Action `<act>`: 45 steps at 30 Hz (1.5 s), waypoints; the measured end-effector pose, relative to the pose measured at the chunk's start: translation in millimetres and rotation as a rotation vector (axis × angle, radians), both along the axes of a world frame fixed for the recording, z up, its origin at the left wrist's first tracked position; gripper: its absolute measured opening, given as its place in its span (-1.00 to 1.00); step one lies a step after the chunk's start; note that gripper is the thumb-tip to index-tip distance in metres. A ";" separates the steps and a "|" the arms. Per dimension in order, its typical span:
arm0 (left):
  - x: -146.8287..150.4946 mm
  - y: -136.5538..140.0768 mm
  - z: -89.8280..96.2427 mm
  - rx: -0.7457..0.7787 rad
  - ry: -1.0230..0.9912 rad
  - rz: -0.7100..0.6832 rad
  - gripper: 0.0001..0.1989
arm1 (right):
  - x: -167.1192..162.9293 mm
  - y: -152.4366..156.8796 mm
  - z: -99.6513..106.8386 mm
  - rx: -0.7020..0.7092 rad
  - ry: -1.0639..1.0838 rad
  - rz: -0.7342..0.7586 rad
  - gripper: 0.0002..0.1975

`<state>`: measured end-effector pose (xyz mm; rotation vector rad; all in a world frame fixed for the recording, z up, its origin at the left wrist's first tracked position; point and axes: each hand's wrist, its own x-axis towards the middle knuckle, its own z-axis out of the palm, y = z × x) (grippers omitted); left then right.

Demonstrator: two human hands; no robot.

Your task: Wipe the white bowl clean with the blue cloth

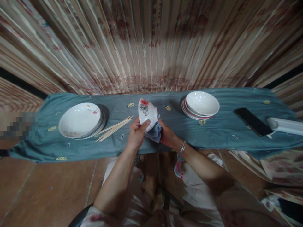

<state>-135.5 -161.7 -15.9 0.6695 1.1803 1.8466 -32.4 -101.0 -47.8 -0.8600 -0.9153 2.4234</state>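
A white bowl point(148, 111) with a red and black flower print is held tilted on its side above the middle of the table. My left hand point(137, 134) grips its near left side, the thumb lying across the outer wall. In my right hand point(167, 134) a blue cloth point(155, 132) is pressed against the bowl's right side and opening. The fingers of that hand are partly hidden behind the cloth, and the bowl's inside faces away from view.
On the left stands a stack of plates point(79, 121), with several wooden chopsticks point(115, 128) beside it. A stack of bowls point(202, 104) sits to the right, then a black phone point(253, 121) and a white device arm point(286, 125). Teal cloth point(224, 132) covers the narrow table; a curtain hangs behind.
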 end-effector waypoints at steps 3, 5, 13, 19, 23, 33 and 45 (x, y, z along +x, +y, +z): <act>-3.3 0.8 0.3 -0.011 0.012 0.047 -0.65 | 10.9 6.0 -1.2 0.259 -0.145 -0.012 -0.57; -5.4 0.6 3.0 -0.026 -0.008 0.067 -0.59 | 19.5 14.1 0.8 0.439 -0.248 -0.073 -0.55; -1.9 -1.4 11.4 -0.032 -0.126 -0.013 -0.45 | 33.3 34.7 10.7 0.988 -0.376 -0.250 -0.57; 0.9 -0.2 11.2 -0.040 -0.152 -0.054 -0.47 | 26.3 19.9 5.0 1.299 -0.328 -0.161 -0.51; -3.2 -0.3 12.3 -0.035 -0.144 -0.036 -0.45 | 27.4 11.9 4.4 1.358 -0.345 -0.155 -0.53; -0.3 -1.2 12.9 -0.036 -0.177 -0.059 -0.48 | 27.9 12.4 4.0 1.379 -0.333 -0.173 -0.49; -5.3 -2.3 11.1 -0.032 -0.157 -0.011 -0.45 | 24.8 9.1 -2.6 1.292 -0.403 -0.191 -0.53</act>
